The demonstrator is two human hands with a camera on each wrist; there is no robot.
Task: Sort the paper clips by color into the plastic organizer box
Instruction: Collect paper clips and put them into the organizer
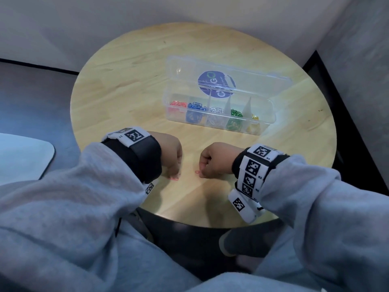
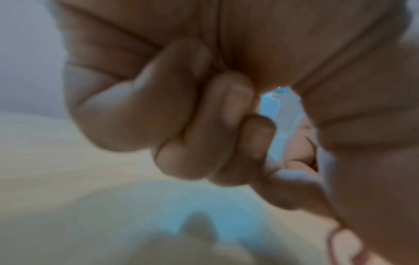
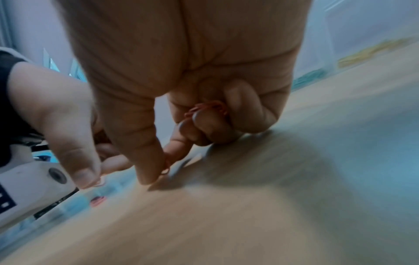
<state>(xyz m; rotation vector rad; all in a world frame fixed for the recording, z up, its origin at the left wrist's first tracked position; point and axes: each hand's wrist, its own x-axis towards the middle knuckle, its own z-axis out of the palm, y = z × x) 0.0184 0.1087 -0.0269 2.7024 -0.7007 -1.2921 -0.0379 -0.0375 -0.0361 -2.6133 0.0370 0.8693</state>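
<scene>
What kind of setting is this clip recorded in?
Probably a plain indoor room corner, home or office, not a workshop: a small round wooden table pushed against bare pale walls, dark flooring, and a person sitting at it. On it stands only a clear organizer box of sorted clips.

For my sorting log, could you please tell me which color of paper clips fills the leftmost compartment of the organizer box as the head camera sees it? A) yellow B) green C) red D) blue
C: in the head view the red paper clips sit in the leftmost compartment of the organizer box, with blue ones next to them.
</scene>
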